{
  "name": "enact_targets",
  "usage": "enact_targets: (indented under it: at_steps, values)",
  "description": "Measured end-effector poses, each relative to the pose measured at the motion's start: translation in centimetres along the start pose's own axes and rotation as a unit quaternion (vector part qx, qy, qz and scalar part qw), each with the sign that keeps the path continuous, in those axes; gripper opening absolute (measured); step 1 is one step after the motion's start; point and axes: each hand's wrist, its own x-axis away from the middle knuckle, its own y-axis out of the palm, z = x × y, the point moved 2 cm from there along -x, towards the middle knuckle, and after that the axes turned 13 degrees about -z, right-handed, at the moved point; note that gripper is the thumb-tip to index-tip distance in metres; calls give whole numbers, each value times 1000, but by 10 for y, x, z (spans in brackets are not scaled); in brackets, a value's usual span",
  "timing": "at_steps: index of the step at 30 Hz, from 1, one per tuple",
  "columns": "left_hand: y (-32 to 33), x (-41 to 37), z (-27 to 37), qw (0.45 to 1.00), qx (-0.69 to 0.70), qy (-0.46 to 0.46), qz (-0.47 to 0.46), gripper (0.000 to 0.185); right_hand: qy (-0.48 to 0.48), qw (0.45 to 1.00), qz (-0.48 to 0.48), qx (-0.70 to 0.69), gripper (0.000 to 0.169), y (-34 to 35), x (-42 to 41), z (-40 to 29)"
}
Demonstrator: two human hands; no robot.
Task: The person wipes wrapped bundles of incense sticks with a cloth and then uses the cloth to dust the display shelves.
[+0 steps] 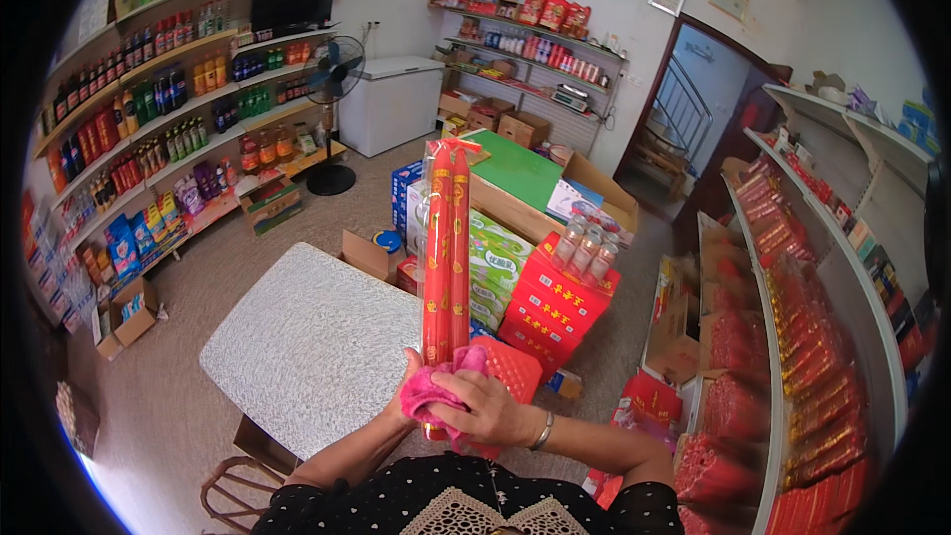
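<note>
A clear-wrapped pair of long red candles [447, 253] with gold decoration stands nearly upright in front of my chest. My left hand [409, 386] grips the pack near its lower end from the left, its thumb showing beside the wrapper and its other fingers mostly hidden. A crumpled pink cloth [438, 390] is in my right hand [483, 409], which presses it against the lower part of the candles. The bottom tip of the pack shows just below the cloth.
A speckled table [319, 342] lies at front left. Beyond my hands are a red plastic stool [513, 368], stacked red cartons [557, 297] and a green-topped counter [513, 171]. Shelves of red packets [817, 357] line the right, drink shelves [171, 89] the left. A fan [330, 126] stands behind.
</note>
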Motion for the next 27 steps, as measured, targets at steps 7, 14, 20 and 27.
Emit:
enact_targets:
  at_steps: [7, 14, 20, 27]
  values:
    - [33, 3, -6, 986, -130, -78, -73, 93, 114, 970, 155, 149, 33, -64, -16, 75]
    - [38, 7, 14, 973, -208, 9, -96, 80, 285, 647, 506, -494, 27, -63, 22, 95]
    - [43, 7, 24, 972, -204, 78, -91, 72, 339, 610, 381, -606, 41, -2, 1, 52]
    - [43, 25, 14, 982, -161, 27, -97, 79, 362, 651, 383, -547, 28, 43, 7, 72]
